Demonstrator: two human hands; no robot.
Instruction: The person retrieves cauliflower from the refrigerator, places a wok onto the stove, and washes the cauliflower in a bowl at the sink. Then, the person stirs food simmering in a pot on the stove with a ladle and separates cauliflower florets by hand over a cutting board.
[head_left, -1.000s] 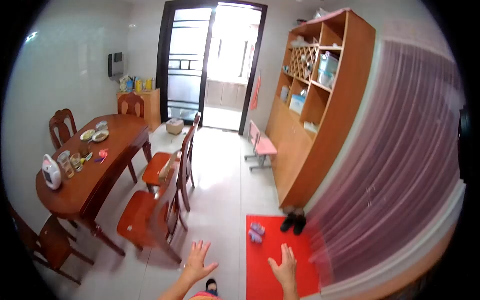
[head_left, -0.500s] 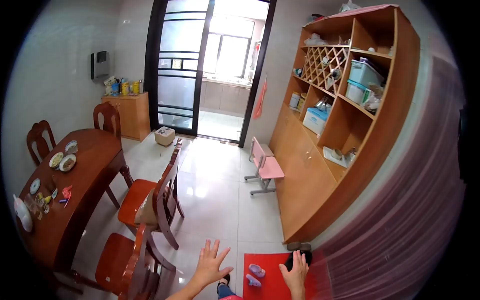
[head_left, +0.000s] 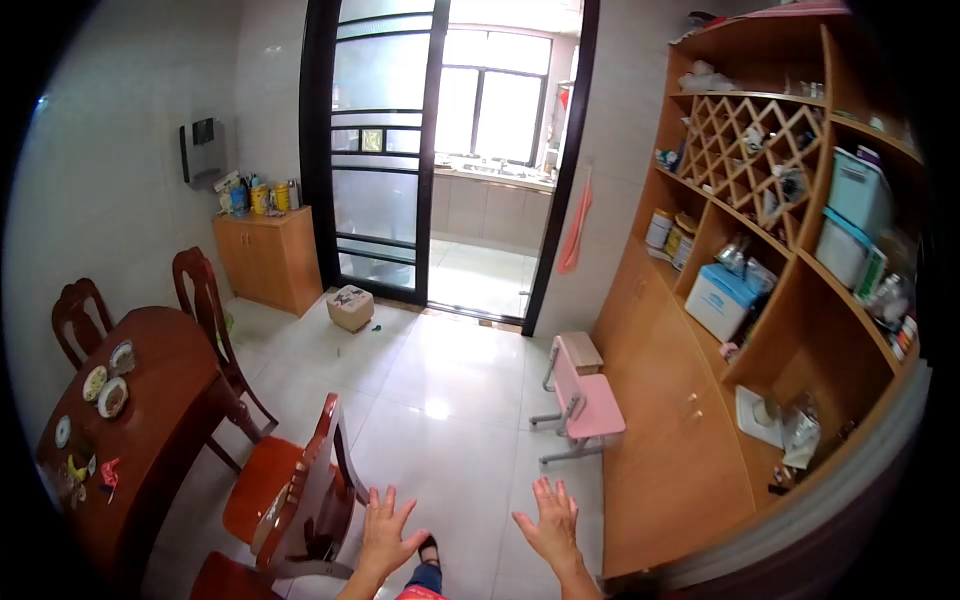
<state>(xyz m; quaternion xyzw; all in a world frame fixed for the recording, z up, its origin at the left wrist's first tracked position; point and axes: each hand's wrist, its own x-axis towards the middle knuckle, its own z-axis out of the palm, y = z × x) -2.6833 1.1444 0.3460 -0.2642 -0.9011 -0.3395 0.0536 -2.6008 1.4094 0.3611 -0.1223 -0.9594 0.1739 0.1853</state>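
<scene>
Low in the head view, my left hand is held out with its fingers spread and nothing in it. It is nearest to the wooden chair on its left, apart from it as far as I can see. My right hand is stretched out as well, fingers apart and bare, over the pale tiled floor. To its right stands the tall wooden cabinet. Between and below the hands, one foot in a dark shoe shows on the tiles.
A pink child's chair stands against the cabinet. The dining table with several dishes is at left. A small patterned stool sits before the sliding door, which opens onto a kitchen. A low cabinet stands in the corner.
The view has moved forward into the room; the doorway, cabinet and pink chair look nearer. The red mat and purple slippers have left the view. Both hands stay raised and spread.
</scene>
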